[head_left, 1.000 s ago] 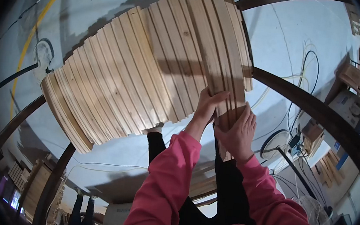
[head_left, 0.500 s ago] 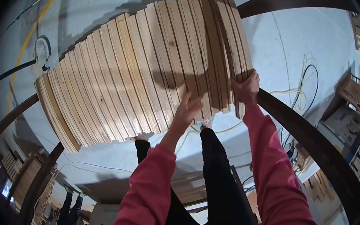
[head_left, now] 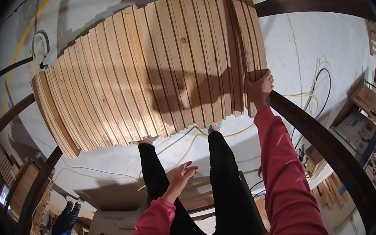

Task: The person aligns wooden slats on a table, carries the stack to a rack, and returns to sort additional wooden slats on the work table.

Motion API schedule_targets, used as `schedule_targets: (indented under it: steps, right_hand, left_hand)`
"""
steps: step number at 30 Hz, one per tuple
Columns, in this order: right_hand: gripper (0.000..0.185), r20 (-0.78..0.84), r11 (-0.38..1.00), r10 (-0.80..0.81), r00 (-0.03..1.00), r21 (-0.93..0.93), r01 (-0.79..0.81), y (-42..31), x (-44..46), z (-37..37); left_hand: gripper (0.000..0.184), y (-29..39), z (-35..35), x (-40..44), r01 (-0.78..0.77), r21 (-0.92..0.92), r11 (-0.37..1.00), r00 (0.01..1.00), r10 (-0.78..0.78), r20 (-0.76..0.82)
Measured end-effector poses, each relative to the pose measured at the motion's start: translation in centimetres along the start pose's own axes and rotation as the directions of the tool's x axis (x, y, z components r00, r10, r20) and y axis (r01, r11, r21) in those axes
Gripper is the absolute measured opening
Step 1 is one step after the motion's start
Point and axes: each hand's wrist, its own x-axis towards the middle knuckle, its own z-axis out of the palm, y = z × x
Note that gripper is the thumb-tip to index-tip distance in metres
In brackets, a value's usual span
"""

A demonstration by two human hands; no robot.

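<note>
Long wooden strips (head_left: 124,75) lie side by side in a wide row across a dark metal frame. At the right end of the row, a few strips (head_left: 246,28) stand higher than those beside them. My right hand (head_left: 260,85) is wrapped round the near end of these raised strips. Below the row, my left hand (head_left: 184,175) hangs over my leg, touching no wood, its fingers partly spread and nothing in them. A shadow falls on the middle of the row.
Dark metal bars (head_left: 330,140) extend from the row on both sides. Yellow and black cables (head_left: 315,91) lie on the floor. A carton (head_left: 356,129) and wooden pieces are at the right. Another person's legs (head_left: 67,217) show at the lower left.
The raised strips came down onto the row's right end. My left hand let go of them and moved down and left, off the wood. My right hand shifted slightly up along their near end.
</note>
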Motion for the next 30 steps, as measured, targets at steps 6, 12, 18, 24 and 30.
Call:
schedule_targets:
  steps: [6,12,18,24,30]
  right_hand:
    - [0.071,0.199,0.997,0.015,0.980,0.068,-0.029,0.6,0.0,0.8]
    - [0.069,0.449,0.980,-0.142,0.882,0.189,0.062,4.5,2.2,0.9]
    - [0.059,0.047,0.961,-0.266,0.963,0.097,0.260,0.9,0.2,1.3]
    - [0.034,0.348,0.800,-0.560,0.752,0.461,0.383,-15.3,-5.9,1.2]
    - [0.019,0.499,0.573,-0.765,0.406,0.816,0.076,-39.9,-17.2,5.2]
  left_hand:
    - [0.048,-0.1,0.3,-0.6,-0.025,-0.072,0.997,0.999,0.028,0.033]
    - [0.047,-0.7,0.6,0.1,-0.008,-0.102,0.995,0.999,0.013,0.045]
    - [0.047,-1.4,0.0,0.0,-0.085,-0.112,0.990,0.996,0.087,0.014]
    - [0.040,-2.3,-3.7,-4.3,-0.262,0.738,0.622,0.788,0.579,-0.208]
    - [0.040,-3.4,-11.2,-9.9,0.079,0.830,0.552,0.619,0.625,-0.475]
